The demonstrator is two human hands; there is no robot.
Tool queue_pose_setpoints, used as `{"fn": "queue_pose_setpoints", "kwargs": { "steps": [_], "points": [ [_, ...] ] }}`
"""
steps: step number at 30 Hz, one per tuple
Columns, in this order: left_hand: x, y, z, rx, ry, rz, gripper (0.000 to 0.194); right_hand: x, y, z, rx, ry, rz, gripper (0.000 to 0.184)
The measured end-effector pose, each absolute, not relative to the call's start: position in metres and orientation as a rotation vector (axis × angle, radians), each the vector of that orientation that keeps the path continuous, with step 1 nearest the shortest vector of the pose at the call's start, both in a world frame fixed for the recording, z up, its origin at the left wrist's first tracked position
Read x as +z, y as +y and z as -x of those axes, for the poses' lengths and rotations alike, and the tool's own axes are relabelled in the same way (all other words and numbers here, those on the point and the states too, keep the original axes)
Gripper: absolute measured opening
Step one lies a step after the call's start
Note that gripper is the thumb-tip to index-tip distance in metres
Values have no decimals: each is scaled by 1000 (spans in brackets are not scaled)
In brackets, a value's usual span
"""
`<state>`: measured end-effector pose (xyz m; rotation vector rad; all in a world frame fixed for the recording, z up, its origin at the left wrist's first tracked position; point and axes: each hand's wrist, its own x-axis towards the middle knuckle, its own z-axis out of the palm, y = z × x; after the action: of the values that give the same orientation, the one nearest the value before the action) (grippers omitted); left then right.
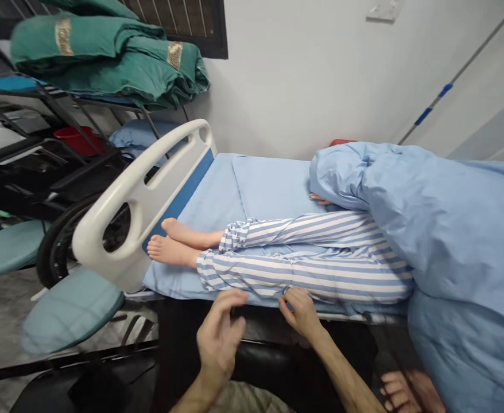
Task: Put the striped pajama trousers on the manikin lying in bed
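our left hand hovers near seven o'clock, blurred, its fingers spread and grasping nothing. at five o'clock our right hand curls at the near leg of the striped trousers; we cannot tell whether its fingers pinch the cloth. the trousers lie on the bed around four o'clock, running from bare feet between eight and nine towards the blue quilt at three. we judge the step in hand to be work at that trouser leg; the next move seems to call for a gentle, two-handed hold.
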<state>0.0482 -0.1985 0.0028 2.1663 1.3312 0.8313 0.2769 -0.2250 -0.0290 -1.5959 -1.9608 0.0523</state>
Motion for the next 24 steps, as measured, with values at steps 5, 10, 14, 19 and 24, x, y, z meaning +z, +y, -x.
{"fn": "queue_pose_setpoints", "kwargs": {
  "steps": [5,10,14,19,24],
  "points": [
    [-58,-131,-22,1256,1680,-927,53,-16,-182,-246,147,-1964,1482,17],
    [-83,-91,-10,1122,1638,-958,40,2,-109,-219,126,-2046,1560,19],
    [-73,-86,7,1035,1629,-1101,9,5,-42,-195,37,-2194,1705,46],
    [-87,-87,63,1113,1780,-1264,20,-13,13,-166,100,-2289,1849,63],
    [-117,-104,74,1049,1878,-1214,29,-25,37,-151,266,-2420,1807,49]
  ]
}}
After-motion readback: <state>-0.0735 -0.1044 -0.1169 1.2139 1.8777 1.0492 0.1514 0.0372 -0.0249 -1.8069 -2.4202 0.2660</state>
